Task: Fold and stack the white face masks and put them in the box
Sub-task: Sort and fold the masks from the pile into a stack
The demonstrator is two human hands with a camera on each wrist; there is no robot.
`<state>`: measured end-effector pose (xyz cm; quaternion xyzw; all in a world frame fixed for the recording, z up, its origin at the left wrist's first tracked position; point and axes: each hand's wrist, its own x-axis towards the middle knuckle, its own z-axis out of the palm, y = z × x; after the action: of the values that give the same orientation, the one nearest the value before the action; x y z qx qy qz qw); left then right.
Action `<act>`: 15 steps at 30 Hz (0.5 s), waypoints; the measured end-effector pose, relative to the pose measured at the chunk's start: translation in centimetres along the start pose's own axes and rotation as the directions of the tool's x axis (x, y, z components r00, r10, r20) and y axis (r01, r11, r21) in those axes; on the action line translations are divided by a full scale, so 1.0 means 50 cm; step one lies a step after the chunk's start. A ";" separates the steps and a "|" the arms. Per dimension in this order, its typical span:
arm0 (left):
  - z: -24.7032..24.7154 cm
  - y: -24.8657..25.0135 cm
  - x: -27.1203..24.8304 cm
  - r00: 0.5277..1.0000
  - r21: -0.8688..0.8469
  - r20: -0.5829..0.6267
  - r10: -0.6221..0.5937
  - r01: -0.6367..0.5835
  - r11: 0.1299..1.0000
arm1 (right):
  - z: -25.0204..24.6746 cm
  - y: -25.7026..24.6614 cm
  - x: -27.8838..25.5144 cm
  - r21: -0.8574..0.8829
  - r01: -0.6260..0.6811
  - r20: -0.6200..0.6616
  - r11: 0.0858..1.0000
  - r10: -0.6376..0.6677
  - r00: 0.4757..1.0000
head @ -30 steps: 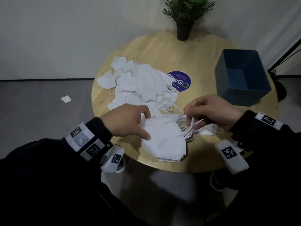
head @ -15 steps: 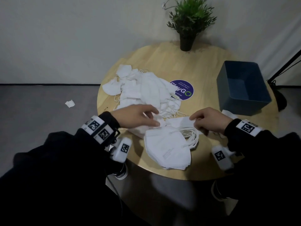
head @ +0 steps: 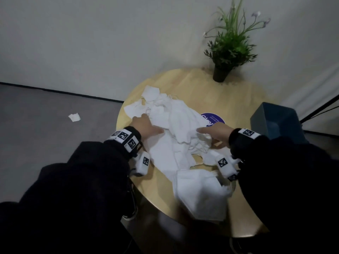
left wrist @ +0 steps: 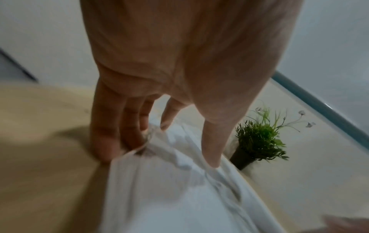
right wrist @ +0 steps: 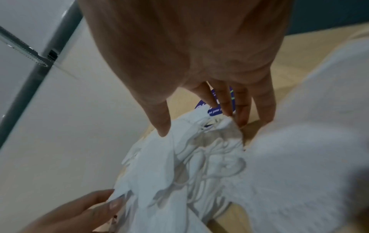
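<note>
Both reached from the folded stack [head: 200, 195] at the near edge to the loose mask pile [head: 176, 125] mid-table, left hand [head: 145, 126] and right hand [head: 216, 132] fingers extended, gathering more; box [head: 275, 121] unfilled.

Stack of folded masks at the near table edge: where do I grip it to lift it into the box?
Probably grip the stack of folded masks across its flat faces from the near side, thumb on top and fingers underneath; it overhangs the table edge there.
</note>
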<state>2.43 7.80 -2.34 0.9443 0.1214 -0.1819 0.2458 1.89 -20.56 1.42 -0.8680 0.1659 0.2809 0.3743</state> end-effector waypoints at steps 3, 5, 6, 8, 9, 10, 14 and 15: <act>0.034 0.035 -0.001 0.995 -0.148 0.024 0.096 -0.092 0.985 | 0.024 -0.025 0.012 -0.043 -0.016 0.023 0.999 0.017 1.000; 0.055 0.065 -0.003 0.986 -0.210 0.055 0.158 -0.143 0.967 | 0.033 -0.027 0.025 -0.025 -0.021 0.010 0.999 0.021 1.000; 0.062 0.080 -0.005 0.981 -0.241 0.071 0.180 -0.158 0.958 | 0.034 -0.025 0.030 0.011 -0.028 0.006 1.000 0.028 1.000; 0.070 0.107 -0.004 0.969 -0.302 0.101 0.226 -0.186 0.935 | 0.031 -0.017 0.040 0.082 -0.046 -0.027 0.996 0.049 0.998; 0.069 0.119 -0.001 0.962 -0.330 0.120 0.245 -0.194 0.924 | 0.028 -0.012 0.045 0.104 -0.055 -0.054 0.993 0.061 0.997; 0.067 0.128 0.002 0.956 -0.362 0.144 0.256 -0.190 0.913 | 0.022 -0.009 0.047 0.120 -0.049 -0.082 0.992 0.059 0.995; 0.050 0.160 0.013 0.934 -0.488 0.206 0.291 -0.160 0.858 | -0.019 -0.012 0.042 0.215 0.024 -0.160 0.976 0.011 0.987; 0.041 0.169 0.017 0.932 -0.510 0.193 0.307 -0.172 0.843 | -0.036 -0.016 0.039 0.232 0.058 -0.185 0.971 -0.015 0.983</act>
<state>5.33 -0.32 -0.79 0.8268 0.0089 -0.2390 0.5091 4.49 -21.52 1.71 -0.8423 0.2157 0.1716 0.4633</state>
